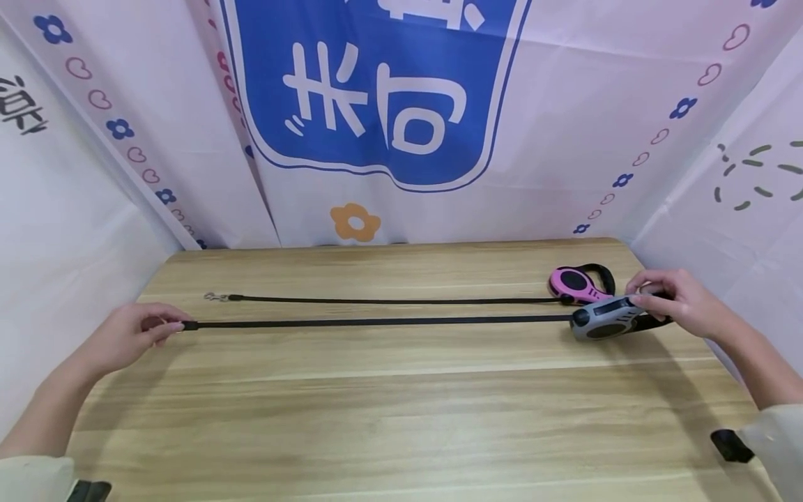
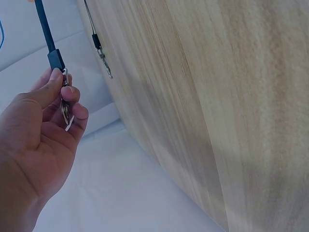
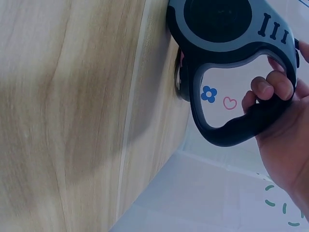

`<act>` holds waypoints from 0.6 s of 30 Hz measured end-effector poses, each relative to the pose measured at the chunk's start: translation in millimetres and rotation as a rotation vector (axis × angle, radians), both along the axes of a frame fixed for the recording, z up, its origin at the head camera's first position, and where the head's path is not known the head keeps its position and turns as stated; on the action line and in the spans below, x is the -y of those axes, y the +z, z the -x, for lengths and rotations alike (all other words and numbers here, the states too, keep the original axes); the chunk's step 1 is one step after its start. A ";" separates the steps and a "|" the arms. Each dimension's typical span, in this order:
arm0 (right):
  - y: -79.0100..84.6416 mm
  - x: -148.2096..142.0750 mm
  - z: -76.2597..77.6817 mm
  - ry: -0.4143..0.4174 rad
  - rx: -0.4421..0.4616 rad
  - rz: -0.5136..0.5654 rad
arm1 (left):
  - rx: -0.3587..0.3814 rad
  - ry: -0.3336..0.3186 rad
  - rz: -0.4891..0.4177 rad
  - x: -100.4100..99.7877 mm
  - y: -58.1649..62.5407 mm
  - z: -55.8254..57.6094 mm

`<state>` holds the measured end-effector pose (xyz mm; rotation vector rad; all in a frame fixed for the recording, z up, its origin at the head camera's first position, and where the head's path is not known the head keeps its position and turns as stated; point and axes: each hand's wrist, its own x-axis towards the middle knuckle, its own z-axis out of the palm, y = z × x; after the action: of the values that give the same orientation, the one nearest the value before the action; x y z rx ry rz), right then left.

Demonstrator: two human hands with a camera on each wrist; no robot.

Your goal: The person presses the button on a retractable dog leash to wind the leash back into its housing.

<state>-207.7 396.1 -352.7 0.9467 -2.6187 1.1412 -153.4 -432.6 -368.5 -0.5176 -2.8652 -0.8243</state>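
Note:
A grey retractable dog leash (image 1: 590, 332) is held at the right, its black handle (image 3: 227, 135) gripped by my right hand (image 1: 680, 303) with fingers curled round it. From its casing a black strap (image 1: 376, 322) runs straight across to the left, apparently just above the table. Thumb and fingers of my left hand (image 1: 128, 338) pinch the strap's far end, at the metal clip (image 2: 65, 111) hanging among the fingers. Behind it lies a pink retractable leash (image 1: 555, 282), partly covered by the grey one. Its black strap (image 1: 389, 301) is drawn out leftward, ending in a metal clip (image 1: 216, 298).
Both leashes are over a light wood-grain table (image 1: 389, 418). White printed cloth (image 1: 552, 118) with a blue panel (image 1: 263, 84) rises behind the table's back edge, and more cloth stands at both sides. Black wrist straps show at the sleeves (image 1: 31, 477).

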 end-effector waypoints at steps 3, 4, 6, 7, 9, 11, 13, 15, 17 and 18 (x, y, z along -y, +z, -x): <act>-0.4 -1.2 0.6 0.005 0.036 0.026 | 0.002 0.001 -0.001 0.3 -0.5 -0.1; -0.4 -1.6 1.0 0.001 0.042 0.031 | 0.002 0.002 0.000 0.4 -0.7 0.0; -0.3 -2.2 2.0 -0.007 0.053 0.037 | 0.003 0.004 0.007 0.6 -1.1 0.3; -0.1 -2.5 2.4 -0.013 0.055 0.037 | 0.005 0.006 0.011 0.6 -1.1 0.5; -0.1 -3.1 3.3 -0.021 0.069 0.044 | 0.012 0.012 0.020 0.3 -1.0 1.1; -0.1 -3.8 4.0 -0.015 0.094 0.058 | 0.019 0.021 0.031 -0.1 -0.1 1.3; -0.2 -4.6 4.9 0.000 0.111 0.075 | 0.031 0.025 0.029 -0.6 1.0 1.5; 0.0 -4.9 6.1 0.019 0.125 0.092 | 0.038 0.033 0.024 -1.1 1.6 1.5; 0.4 -5.1 7.5 0.033 0.132 0.100 | 0.036 0.032 0.020 -1.4 2.1 1.4; 0.7 -5.1 8.3 0.036 0.132 0.100 | 0.033 0.033 0.019 -1.5 2.1 1.6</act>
<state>-216.0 401.2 -352.0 0.9326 -2.6260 1.3740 -155.0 -431.1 -366.4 -0.4615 -2.9064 -0.8088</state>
